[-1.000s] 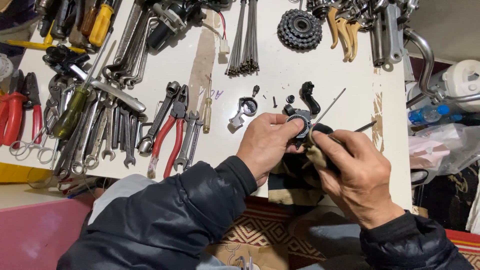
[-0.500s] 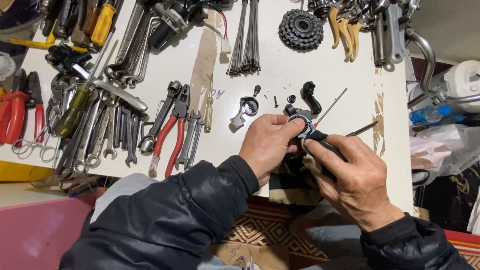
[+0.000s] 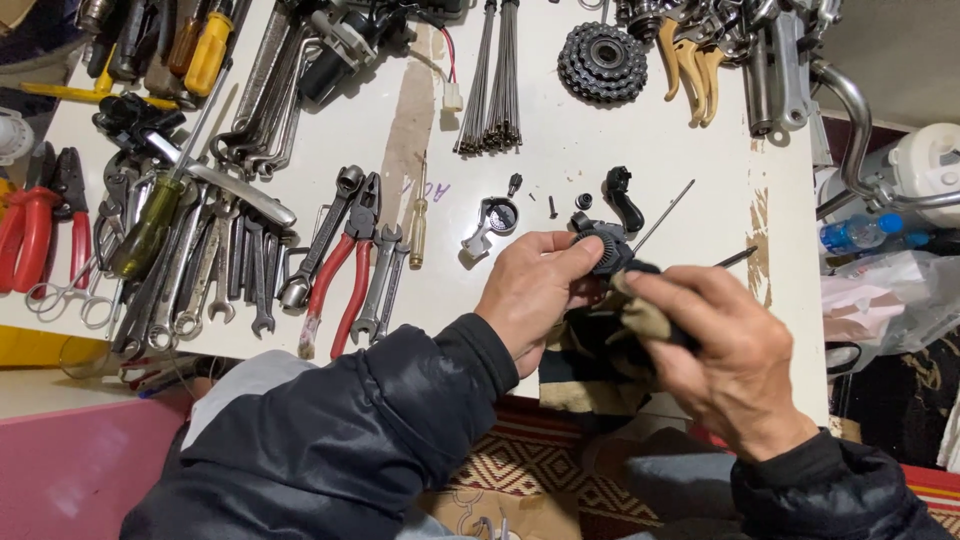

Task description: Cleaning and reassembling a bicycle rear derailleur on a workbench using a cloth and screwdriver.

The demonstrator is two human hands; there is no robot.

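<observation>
Looking down from my head camera, my left hand (image 3: pixel 535 290) pinches the small black toothed part (image 3: pixel 605 250) above the desk (image 3: pixel 560 130) edge; my right hand (image 3: pixel 725 355), just right of it, clasps a rag (image 3: pixel 640 315) against its lower side.

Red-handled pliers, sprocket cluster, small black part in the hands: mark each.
Red-handled pliers (image 3: pixel 335 290), head view, on a red handle.
Sprocket cluster (image 3: pixel 603 62), head view, toothed face.
Small black part (image 3: pixel 605 250), head view, ribbed round body.

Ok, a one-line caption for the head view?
Left hand holds a small black round part while right hand rubs it with a rag over a tool-strewn white table.
</observation>
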